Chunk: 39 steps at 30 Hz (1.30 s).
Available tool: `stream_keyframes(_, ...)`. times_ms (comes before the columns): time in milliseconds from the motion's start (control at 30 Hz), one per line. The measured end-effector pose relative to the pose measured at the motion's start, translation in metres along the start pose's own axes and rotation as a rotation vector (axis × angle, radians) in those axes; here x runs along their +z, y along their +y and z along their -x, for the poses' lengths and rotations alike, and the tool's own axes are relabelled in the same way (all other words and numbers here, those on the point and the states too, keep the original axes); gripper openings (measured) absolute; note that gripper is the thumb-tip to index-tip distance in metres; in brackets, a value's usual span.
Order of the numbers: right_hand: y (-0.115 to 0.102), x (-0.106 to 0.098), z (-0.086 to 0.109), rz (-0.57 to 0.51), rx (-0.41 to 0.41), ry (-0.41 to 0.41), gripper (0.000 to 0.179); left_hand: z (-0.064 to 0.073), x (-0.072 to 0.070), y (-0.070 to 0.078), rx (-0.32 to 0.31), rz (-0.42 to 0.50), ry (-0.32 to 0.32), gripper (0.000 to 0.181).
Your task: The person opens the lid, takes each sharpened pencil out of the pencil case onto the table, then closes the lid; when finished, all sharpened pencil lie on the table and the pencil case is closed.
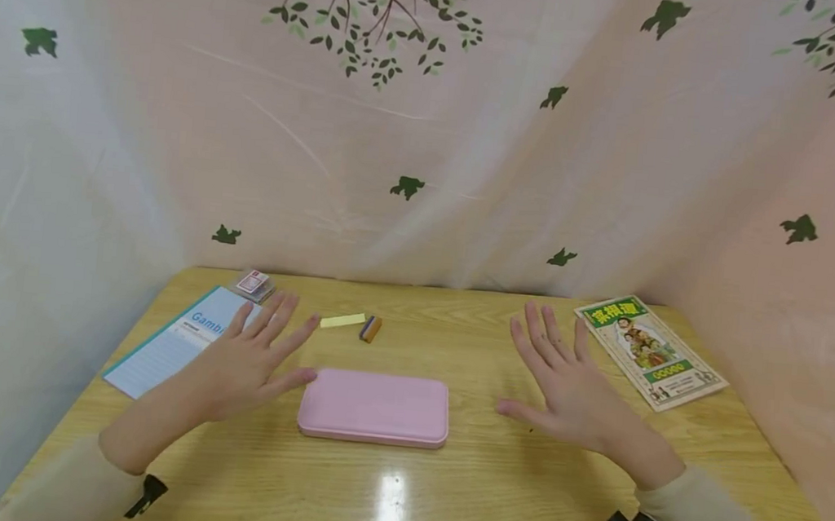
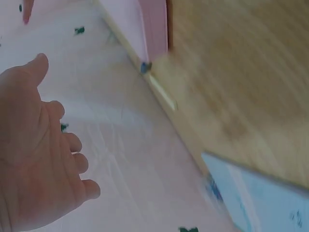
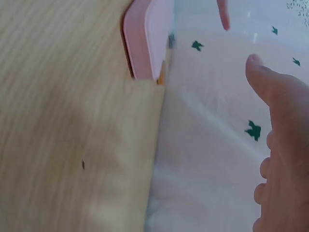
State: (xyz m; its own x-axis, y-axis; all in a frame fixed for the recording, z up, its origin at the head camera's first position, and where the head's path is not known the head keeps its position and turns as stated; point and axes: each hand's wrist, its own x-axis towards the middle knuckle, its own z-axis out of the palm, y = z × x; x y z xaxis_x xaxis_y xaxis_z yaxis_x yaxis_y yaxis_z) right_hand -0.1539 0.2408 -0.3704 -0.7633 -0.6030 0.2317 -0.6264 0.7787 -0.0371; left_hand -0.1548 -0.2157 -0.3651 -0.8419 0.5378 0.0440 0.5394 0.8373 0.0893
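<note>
A flat pink case (image 1: 374, 408) with rounded corners lies closed at the middle of the wooden table. My left hand (image 1: 247, 366) hovers to its left, fingers spread, the thumb tip overlapping the case's corner in the head view. On the other side my right hand (image 1: 569, 387) is raised with fingers spread, holding nothing. Both wrist views show the hands in the air above the tabletop, with the pink case (image 2: 155, 29) farther off. Behind the case lie a pale yellow strip (image 1: 342, 321) and a small orange-and-blue block (image 1: 371, 329).
A blue notebook (image 1: 168, 347) lies at the left, partly behind my left forearm, with a small clear box (image 1: 254, 284) at its far end. An illustrated green-and-cream booklet (image 1: 649, 352) lies at the right. Patterned curtain (image 1: 405, 227) hangs along the table's back edge and sides.
</note>
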Motion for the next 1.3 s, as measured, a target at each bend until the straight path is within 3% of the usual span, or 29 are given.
stream_keyframes(233,-0.024,0.016,-0.006,-0.115,-0.058,-0.031,0.121,0.002,0.026,0.03,0.144,0.002,0.012,0.088)
stream_keyframes(367,-0.035,0.024,-0.013,-0.215,-0.079,-0.068,0.123,0.0,0.035,0.038,0.175,0.054,-0.01,0.096)
stream_keyframes(567,-0.045,0.035,-0.024,-0.286,-0.11,-0.095,0.114,-0.003,0.043,0.041,0.173,0.13,-0.045,0.1)
stream_keyframes(800,-0.048,0.041,-0.031,-0.438,-0.058,-0.159,0.107,-0.006,0.048,0.04,0.175,0.207,-0.069,0.098)
stream_keyframes(1067,-0.048,0.051,-0.032,-0.43,-0.057,-0.162,0.097,-0.006,0.051,0.039,0.211,0.249,-0.079,0.098)
stream_keyframes(1300,-0.047,0.057,-0.031,-0.432,-0.06,-0.19,0.086,-0.007,0.049,0.038,0.226,0.276,-0.121,0.087)
